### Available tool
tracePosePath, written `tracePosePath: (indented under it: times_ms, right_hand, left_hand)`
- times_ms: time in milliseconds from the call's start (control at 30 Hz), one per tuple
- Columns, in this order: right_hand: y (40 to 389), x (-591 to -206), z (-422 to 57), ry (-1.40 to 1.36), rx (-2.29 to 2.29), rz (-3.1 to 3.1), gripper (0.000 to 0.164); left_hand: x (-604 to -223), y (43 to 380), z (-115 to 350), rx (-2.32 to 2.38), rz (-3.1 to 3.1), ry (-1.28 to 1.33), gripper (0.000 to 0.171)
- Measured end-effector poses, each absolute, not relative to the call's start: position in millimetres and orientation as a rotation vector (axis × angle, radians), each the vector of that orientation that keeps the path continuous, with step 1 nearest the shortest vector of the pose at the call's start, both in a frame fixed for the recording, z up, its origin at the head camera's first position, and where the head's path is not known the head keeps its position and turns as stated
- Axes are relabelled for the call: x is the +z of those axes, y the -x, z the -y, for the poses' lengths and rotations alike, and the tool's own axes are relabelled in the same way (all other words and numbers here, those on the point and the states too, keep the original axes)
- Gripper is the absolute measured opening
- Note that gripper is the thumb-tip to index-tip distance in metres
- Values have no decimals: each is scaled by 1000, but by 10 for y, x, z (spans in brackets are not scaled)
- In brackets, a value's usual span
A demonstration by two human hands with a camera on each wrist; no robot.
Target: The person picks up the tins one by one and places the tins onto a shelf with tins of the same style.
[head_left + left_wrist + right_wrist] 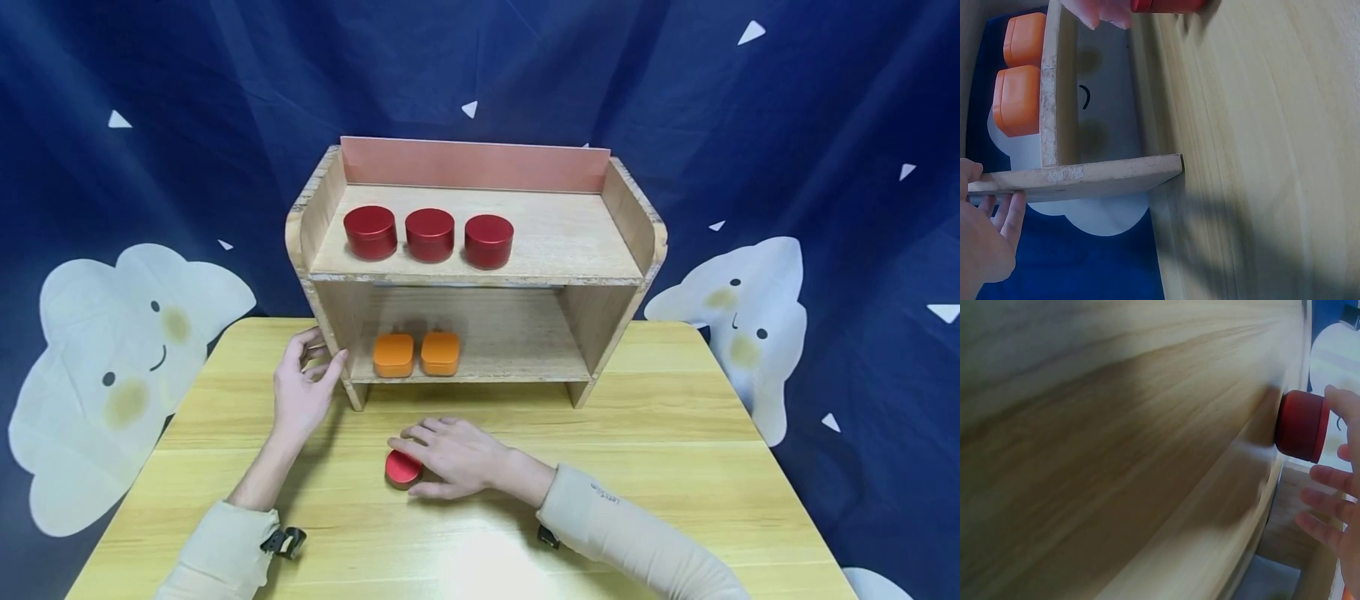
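Observation:
A small wooden shelf (480, 329) stands on the table. My left hand (303, 387) holds its left side panel (1079, 178), thumb on one face and fingers on the other. In front of the shelf, a round red tin (402, 471) rests on the table. My right hand (457, 458) hovers around that tin with fingers spread; in the right wrist view the thumb is right at the lid of the red tin (1300, 425), and the other fingers (1322, 500) stand apart from it.
Several things stand on the shelf: three larger red tins (430, 236) on the upper board, and two orange square tins (393, 356) on the lower one. A blue curtain (480, 67) with cloud prints hangs behind the wooden table (660, 467).

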State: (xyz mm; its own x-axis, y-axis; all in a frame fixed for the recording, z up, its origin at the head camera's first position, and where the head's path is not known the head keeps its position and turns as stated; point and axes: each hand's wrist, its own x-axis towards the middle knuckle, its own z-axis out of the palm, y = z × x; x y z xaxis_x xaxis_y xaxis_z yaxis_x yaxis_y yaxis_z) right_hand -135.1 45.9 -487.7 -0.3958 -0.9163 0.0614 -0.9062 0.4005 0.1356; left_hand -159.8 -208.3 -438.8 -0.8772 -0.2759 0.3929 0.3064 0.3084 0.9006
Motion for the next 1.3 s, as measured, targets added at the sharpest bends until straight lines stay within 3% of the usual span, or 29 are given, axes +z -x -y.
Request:
tracePosePath:
  times_ms: [1300]
  right_hand:
    - [1384,-4987,-397,-1673,-144,2480,58]
  left_hand:
    - [-4393,1594,2085,-1591,2112,25,42]
